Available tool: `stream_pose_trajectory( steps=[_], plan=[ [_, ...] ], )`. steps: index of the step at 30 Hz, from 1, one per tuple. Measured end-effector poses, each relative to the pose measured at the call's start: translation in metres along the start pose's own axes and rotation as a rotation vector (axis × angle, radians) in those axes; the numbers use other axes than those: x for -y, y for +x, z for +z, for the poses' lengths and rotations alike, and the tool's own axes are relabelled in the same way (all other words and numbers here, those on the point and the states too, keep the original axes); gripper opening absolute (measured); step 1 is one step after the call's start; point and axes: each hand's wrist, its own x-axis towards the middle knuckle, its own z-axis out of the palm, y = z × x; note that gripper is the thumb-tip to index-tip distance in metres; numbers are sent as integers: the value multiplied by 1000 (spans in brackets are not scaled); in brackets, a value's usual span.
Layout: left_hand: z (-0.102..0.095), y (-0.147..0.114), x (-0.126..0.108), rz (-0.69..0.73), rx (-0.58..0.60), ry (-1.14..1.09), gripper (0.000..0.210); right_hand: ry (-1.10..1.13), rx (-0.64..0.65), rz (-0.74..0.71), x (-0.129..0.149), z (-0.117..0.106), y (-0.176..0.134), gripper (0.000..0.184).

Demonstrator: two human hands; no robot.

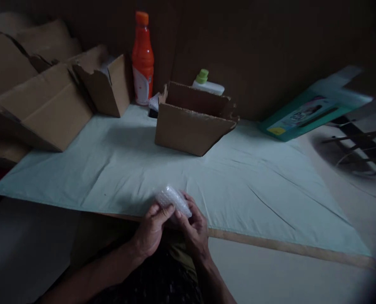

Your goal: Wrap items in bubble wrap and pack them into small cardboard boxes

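Head camera view: the left hand (151,230) and the right hand (196,223) meet at the near edge of the table (251,185), holding a small bundle of bubble wrap (172,198) between them. The fingers of both hands are closed around it, the left thumb (165,212) pressed on its near side and the right thumb (182,218) just beside that. What the wrap contains, if anything, cannot be told. The bundle is held tilted, in front of an open cardboard box (188,131).

A pale green cloth (127,160) covers the table, and a wooden strip (289,247) shows beneath its near edge. Behind the open box is a white bottle with a green cap (208,86), partly hidden. To the left of the box an orange bottle (142,59) stands upright beside a smaller box (112,86) with something pale inside. Further left, more cardboard boxes (45,105) are crowded together. A green jug (311,109) with a printed label is near the table's far right, looking slanted and slightly blurred.
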Motion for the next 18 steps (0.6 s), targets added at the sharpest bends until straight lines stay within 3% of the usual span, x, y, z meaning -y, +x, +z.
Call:
stream_pose_trajectory(
  steps=[2,4,7,9,11,14,16,18],
  plan=[
    [-3,2,0,5,79,136,42,-9,-73,34,0,-2,0,28],
    [-7,8,-14,145,151,350,51,-2,-74,85,1,-12,4,28],
    [0,30,-62,680,136,800,65,-35,-74,87,12,-40,19,30],
    [16,56,-104,1084,59,1092,62,-95,-93,53,29,-66,38,33],
    [36,89,-142,1368,-23,1287,60,-205,-89,-2,53,-92,63,35],
    [58,133,-173,1505,-72,1475,53,-508,-152,-178,98,-125,105,42],
    [61,150,-174,1513,-58,1559,37,-760,-284,-301,127,-139,133,46],
    [57,154,-167,1527,-32,1597,34,-980,-382,-366,152,-146,159,42]
  ],
)
